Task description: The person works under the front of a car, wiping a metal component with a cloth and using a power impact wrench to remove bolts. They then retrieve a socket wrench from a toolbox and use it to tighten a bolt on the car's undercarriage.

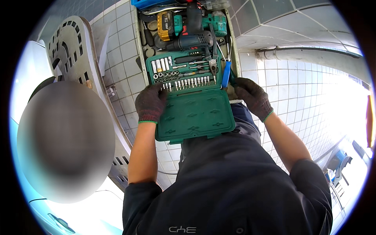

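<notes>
Tiled floor (129, 64) flanks the tool tray (234, 43). Across its near end, the open socket-set case (192, 94) runs lengthwise left-to-right, lid (192, 113) toward the person; half-curled left hand (150, 102) touches it, right hand (253, 98) curls at the tray's right rim, neither grip clear.

Pale-edged tray (234, 55), crowded. Near end: open green socket case (184, 60), lid (194, 113) reaching past tray's edge. Beyond: dark drill (197, 40), yellow battery (165, 25), teal power tool (218, 24). Right: blue-handled tool (226, 74).

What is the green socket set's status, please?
Left hand at left edge of open socket set; right hand beside blue handle; drill just beyond set.
</notes>
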The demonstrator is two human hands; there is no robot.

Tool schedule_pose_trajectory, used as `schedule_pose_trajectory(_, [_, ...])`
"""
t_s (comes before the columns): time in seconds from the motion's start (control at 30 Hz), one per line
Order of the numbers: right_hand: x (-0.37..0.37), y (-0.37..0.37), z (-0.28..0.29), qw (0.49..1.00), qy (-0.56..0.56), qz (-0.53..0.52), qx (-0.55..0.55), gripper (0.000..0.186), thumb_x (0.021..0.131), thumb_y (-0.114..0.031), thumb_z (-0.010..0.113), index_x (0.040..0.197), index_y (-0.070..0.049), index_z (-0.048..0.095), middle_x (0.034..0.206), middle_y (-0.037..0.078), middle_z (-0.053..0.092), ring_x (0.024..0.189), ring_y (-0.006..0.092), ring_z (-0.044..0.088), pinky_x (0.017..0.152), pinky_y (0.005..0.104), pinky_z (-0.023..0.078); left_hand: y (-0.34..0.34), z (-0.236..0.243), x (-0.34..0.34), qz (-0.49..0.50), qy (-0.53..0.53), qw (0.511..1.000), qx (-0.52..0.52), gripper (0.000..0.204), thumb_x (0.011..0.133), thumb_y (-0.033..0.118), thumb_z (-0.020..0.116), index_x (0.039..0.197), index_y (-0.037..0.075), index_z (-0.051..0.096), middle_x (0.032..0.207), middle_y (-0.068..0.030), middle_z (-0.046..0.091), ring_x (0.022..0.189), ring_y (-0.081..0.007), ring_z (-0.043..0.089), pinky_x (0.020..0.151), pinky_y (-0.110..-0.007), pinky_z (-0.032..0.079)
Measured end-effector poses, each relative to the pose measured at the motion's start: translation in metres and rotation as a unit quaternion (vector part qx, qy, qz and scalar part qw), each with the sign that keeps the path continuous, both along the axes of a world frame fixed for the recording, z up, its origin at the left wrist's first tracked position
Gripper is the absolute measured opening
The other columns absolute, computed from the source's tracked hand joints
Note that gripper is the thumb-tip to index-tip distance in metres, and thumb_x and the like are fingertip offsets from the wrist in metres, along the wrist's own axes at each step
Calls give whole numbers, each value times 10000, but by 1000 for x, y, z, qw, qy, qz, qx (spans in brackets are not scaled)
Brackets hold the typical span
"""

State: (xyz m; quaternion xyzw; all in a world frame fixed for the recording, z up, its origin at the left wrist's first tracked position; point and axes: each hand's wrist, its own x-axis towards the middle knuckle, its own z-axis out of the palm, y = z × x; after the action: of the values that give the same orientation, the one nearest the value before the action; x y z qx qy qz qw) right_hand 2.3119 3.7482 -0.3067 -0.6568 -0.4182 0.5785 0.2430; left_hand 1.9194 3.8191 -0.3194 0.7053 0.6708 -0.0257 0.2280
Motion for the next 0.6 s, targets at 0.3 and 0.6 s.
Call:
schedule_pose_trajectory(0.3, [-19, 6, 28, 997, -26, 46, -51, 546, 1030, -370, 737, 1446, -23, 668, 1293, 137, 776, 1232, 212, 724, 1079, 355, 554, 35, 4, 40, -98, -30, 992, 70, 254, 946, 303, 750, 1154, 159, 782, 1026, -123, 773, 959, -357, 759, 859, -517, 607])
schedule_pose_trajectory(0.6, [-38, 35, 29, 971, -189, 146, 30, 620, 990, -421, 759, 1496, -88, 631, 1338, 168, 757, 1219, 290, 747, 1027, 422, 588, 59, -8, 108, -104, 44, 994, 2, 297, 985, 374, 694, 1147, 142, 785, 1138, -134, 794, 1045, -359, 778, 911, -498, 627])
